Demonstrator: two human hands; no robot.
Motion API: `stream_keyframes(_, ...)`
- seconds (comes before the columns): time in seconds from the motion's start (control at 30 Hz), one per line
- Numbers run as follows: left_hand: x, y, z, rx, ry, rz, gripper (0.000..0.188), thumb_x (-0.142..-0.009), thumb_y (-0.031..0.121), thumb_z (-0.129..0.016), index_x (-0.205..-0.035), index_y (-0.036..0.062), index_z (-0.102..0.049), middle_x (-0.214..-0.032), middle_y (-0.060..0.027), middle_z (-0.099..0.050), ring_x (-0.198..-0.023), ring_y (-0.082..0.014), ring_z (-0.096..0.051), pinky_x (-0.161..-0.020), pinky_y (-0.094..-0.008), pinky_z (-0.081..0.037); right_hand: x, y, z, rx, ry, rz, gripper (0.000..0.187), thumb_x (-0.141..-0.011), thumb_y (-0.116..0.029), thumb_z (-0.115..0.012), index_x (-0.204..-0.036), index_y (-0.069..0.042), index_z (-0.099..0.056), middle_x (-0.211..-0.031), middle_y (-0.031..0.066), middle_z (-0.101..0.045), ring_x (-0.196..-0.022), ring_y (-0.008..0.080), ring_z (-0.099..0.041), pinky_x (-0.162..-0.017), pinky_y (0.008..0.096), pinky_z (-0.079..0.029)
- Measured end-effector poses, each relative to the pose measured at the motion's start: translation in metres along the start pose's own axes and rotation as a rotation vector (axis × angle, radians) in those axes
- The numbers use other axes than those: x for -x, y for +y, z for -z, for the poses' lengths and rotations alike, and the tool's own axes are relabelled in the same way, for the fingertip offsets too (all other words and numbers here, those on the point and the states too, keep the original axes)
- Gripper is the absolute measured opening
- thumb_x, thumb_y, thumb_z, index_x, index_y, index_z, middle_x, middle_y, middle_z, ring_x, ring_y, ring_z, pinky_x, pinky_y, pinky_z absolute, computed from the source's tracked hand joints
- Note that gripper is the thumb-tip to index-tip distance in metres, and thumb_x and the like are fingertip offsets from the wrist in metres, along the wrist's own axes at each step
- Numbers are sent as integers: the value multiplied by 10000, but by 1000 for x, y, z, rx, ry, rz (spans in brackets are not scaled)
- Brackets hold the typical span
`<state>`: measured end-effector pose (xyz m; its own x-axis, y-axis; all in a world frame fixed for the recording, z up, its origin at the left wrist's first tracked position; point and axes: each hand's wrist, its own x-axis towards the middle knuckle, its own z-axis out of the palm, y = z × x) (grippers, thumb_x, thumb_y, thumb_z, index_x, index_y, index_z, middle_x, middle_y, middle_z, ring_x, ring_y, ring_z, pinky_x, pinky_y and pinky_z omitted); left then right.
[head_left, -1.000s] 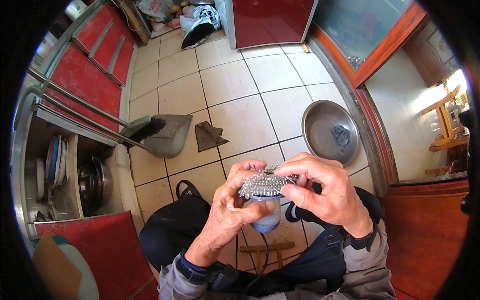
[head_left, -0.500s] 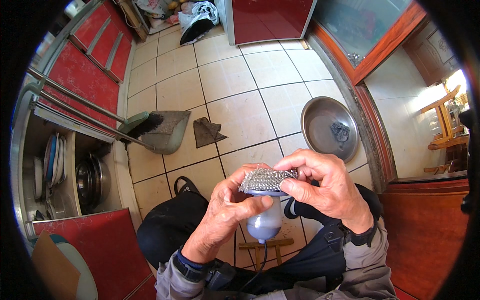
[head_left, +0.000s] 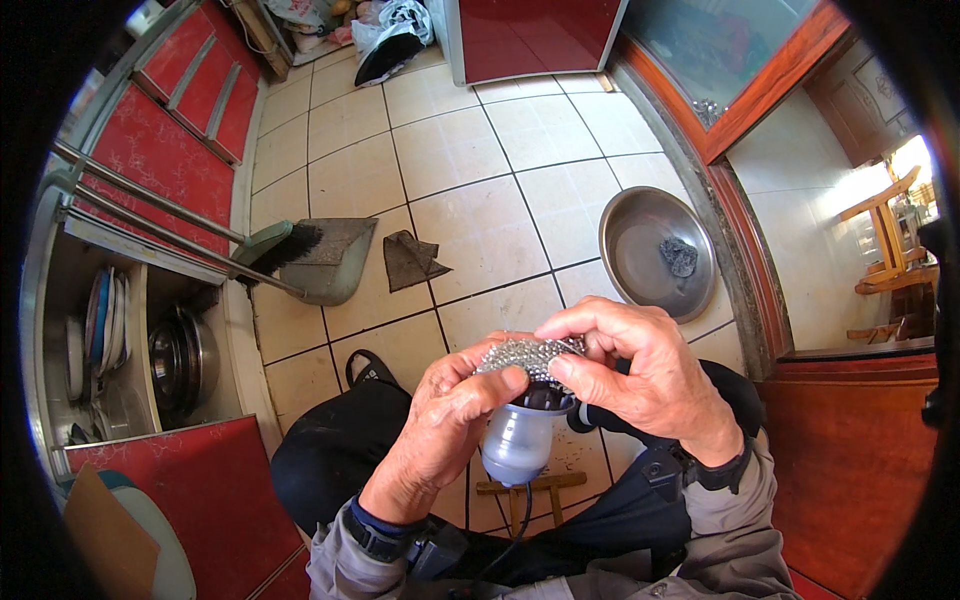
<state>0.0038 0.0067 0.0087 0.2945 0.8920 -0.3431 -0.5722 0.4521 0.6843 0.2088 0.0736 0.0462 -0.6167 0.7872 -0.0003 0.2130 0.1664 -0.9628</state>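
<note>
Silvery beaded mesh (head_left: 526, 356) lies between both hands (head_left: 440, 412), which pinch it from left and right

Bright silver mesh (head_left: 530, 357) with a tight, beady pattern; the bulb-like body (head_left: 515, 450) beneath it is cloudy lavender-blue, its cord (head_left: 529, 500) black. Floor tiles (head_left: 470, 215) are cream, ruled into a grid by dark lines. Cabinet doors (head_left: 150, 165) are deep red, streaked with fine pale veins. The dustpan (head_left: 345, 275) is grey-green, the brush bristles (head_left: 295, 247) black, the cloth (head_left: 412, 265) grey-brown. The basin (head_left: 635, 235) is steel silver, the scouring clump (head_left: 678, 257) in it dark grey. Trousers (head_left: 335, 450) are very dark, sleeves (head_left: 735, 530) light grey, the door frame (head_left: 770, 100) orange-brown.
</note>
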Motion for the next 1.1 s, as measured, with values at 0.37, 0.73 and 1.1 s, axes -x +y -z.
stream_keyframes(0.37, 1, -1, 3, 106, -21, -20, 407, -957, 167, -679, -1298, -49, -627, -1194, -72, -670, -1106, -151, -604, -1030, -315, -450, 2, -1, 4, 32, 41, 70, 264, -968, -79, -683, -1216, 10, -663, -639, 28, -599, -571, 88, -556, -565, 275, -447)
stream_keyframes(0.73, 3, 2, 4, -3, -33, -51, 384, -970, 175, -685, -1281, -46, -643, -1262, -63, -633, -1126, -155, -601, -1043, -320, -445, 4, -4, 6, 25, 73, 53, 208, -968, -24, -657, -1174, -9, -677, -658, 20, -574, -579, 82, -520, -557, 268, -430)
stream_keyframes(1.1, 6, 2, 4, -107, -44, -106, 398, -953, 198, -737, -1268, -30, -656, -1340, -50, -571, -1212, -162, -566, -1084, -334, -423, 6, -8, 11, 73, 29, 123, 297, -911, -38, -742, -1197, 0, -676, -968, 86, -682, -669, 79, -603, -581, 237, -474)
